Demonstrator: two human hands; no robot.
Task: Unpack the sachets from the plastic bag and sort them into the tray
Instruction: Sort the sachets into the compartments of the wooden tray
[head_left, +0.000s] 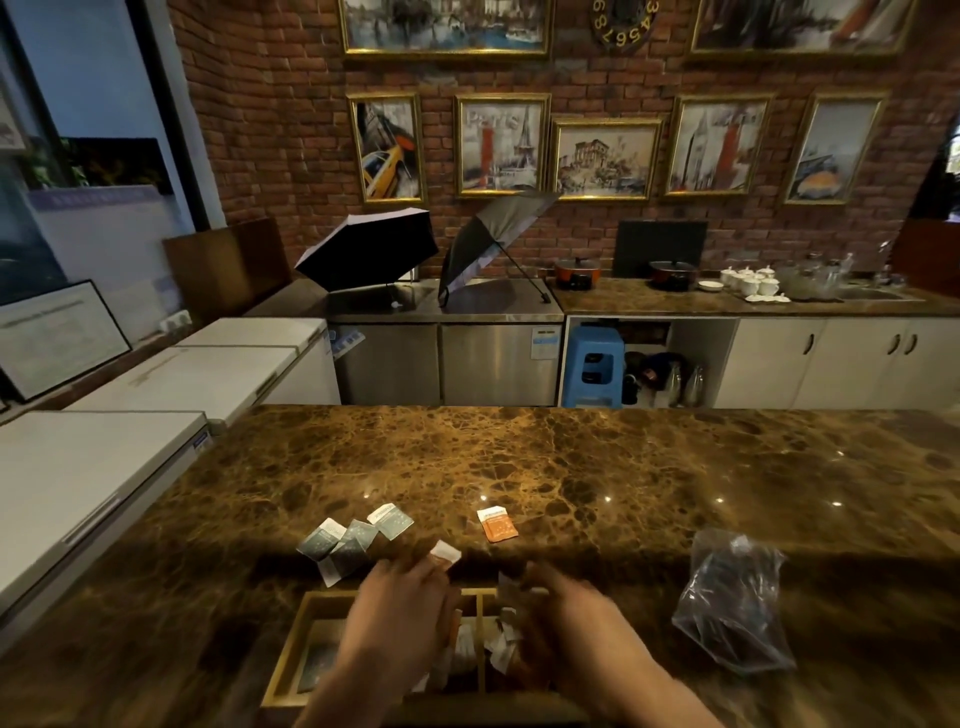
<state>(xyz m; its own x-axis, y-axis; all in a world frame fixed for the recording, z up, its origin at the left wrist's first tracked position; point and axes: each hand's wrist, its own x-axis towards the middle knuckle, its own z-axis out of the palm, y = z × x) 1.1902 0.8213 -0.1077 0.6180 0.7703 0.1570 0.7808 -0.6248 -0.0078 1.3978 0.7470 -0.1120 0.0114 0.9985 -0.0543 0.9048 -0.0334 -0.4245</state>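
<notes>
A wooden tray (291, 654) with dividers lies at the near edge of the marble counter, and both hands hover over it. My left hand (400, 608) pinches a sachet (445, 553) with an orange and white end. My right hand (566, 618) is blurred and holds a small pale sachet (511, 584) above the tray's middle compartments, where several sachets lie. A grey sachet (317, 662) lies in the left compartment. Several grey-blue sachets (353, 540) lie loose on the counter beyond the tray. One orange sachet (497, 524) lies apart from them. The crumpled clear plastic bag (732, 603) rests to the right.
The brown marble counter (571, 467) stretches away in front of me. White chest freezers (78, 467) stand along its left side. Across an aisle are steel cabinets with two open umbrellas (374, 249), a blue stool (592, 364), pots and white cups.
</notes>
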